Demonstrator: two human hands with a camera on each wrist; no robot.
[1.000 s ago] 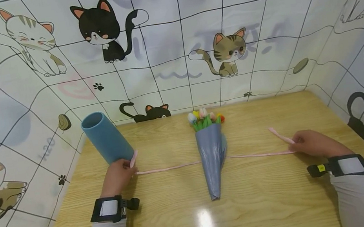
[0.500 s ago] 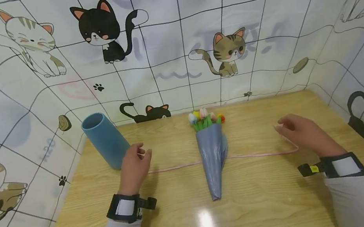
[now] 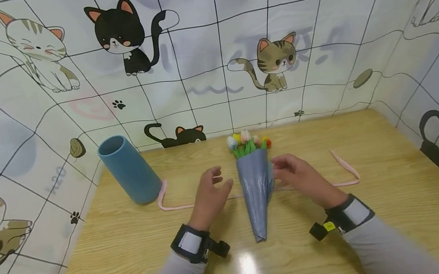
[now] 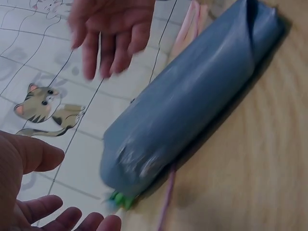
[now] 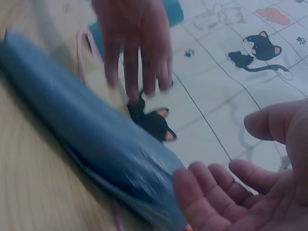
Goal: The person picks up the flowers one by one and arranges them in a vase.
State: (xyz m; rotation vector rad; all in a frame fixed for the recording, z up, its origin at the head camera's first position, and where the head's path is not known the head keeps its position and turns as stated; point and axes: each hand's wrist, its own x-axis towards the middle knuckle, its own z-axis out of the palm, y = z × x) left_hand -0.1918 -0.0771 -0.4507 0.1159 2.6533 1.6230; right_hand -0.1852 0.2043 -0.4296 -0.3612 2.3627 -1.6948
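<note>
A bouquet of tulips (image 3: 256, 188) in blue-grey wrapping lies mid-table, its blooms toward the back wall. Under it runs a thin pink ribbon (image 3: 179, 207), both ends lying loose on the wood. My left hand (image 3: 210, 196) is just left of the wrapping, fingers relaxed and holding nothing. On the other side my right hand (image 3: 301, 179) has its fingertips right at the wrapping's edge, fingers loosely bent. In the left wrist view the wrapping (image 4: 192, 91) slants between both hands, which are spread. The right wrist view shows the wrapping (image 5: 96, 130) close to the right fingertips.
A blue cylindrical vase (image 3: 130, 170) stands at the back left, by the ribbon's left end. Behind the wooden table (image 3: 299, 258) hangs a cat-printed cloth (image 3: 193, 26) that also covers the sides.
Both hands have let go of the ribbon ends and moved inward from the left and right to either side of the bouquet. Bouquet and vase have stayed in place.
</note>
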